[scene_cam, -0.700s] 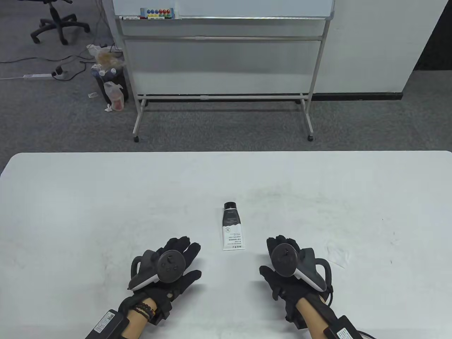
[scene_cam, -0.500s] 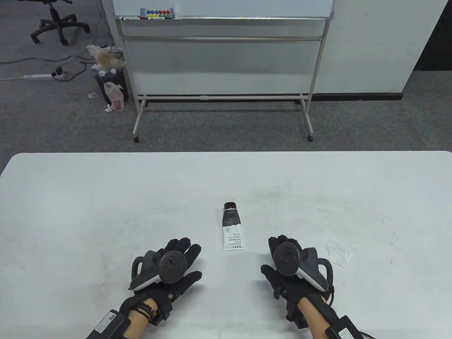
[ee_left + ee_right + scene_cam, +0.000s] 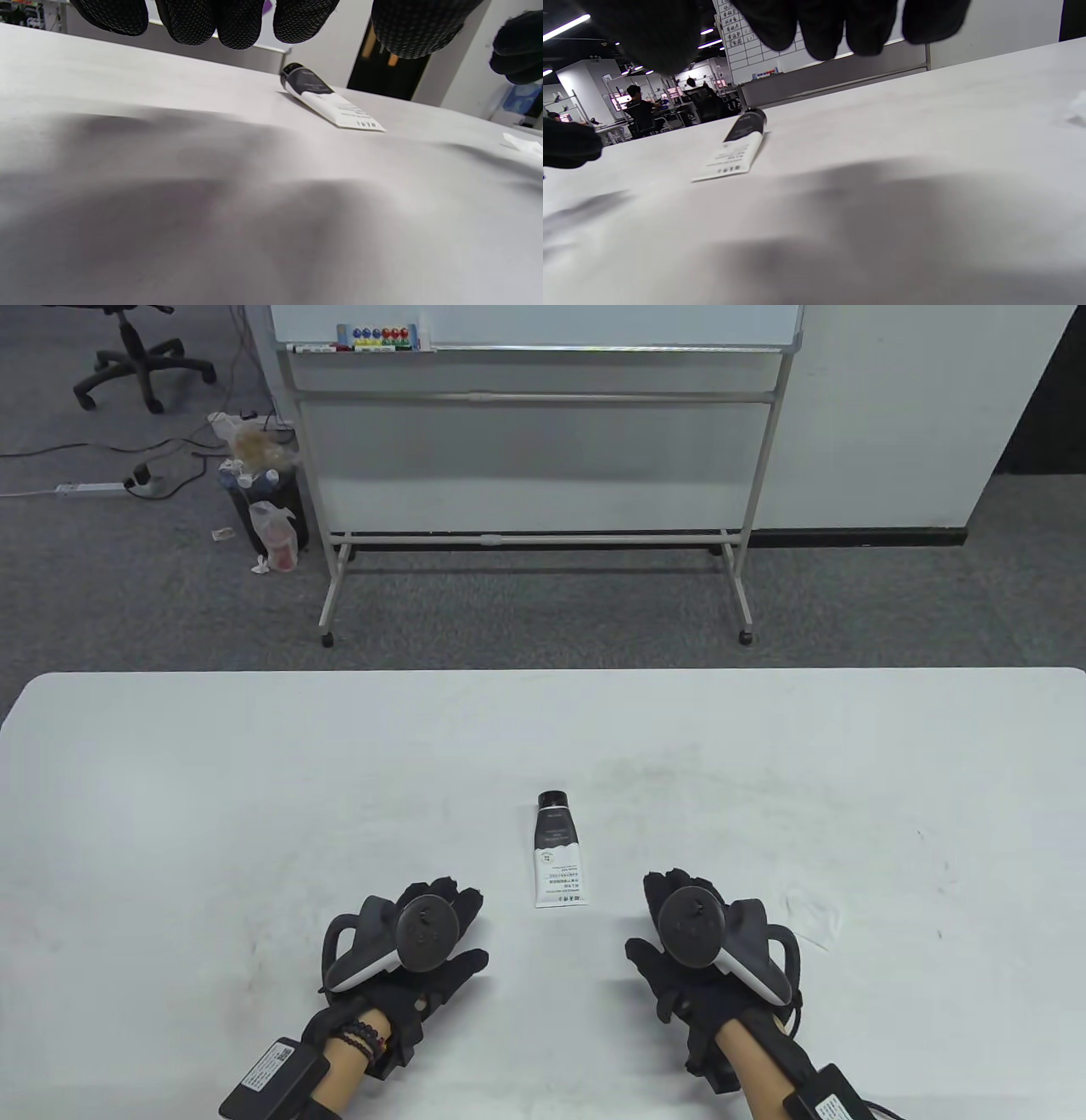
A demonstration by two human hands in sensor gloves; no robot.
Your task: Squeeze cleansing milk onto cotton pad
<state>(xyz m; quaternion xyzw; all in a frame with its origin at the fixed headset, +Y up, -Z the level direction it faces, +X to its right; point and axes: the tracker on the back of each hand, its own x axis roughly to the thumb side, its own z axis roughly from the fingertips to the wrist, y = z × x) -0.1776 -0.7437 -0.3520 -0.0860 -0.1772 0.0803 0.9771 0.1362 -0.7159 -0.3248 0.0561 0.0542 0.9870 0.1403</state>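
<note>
Left hand (image 3: 416,937) edges toward the tube (image 3: 559,850), right hand (image 3: 691,933) unmoved beside it; both released, grasp not started.

Office: whiteboard (image 3: 543,415), swivel chair (image 3: 140,356), grey carpet (image 3: 127,602).

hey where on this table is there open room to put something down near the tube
Bare tabletop runs left of the tube, and beyond its black cap to the far edge. Nearer, the tube lies between the left hand and right hand, so it is tighter. The cotton pad lies right of the right hand.
</note>
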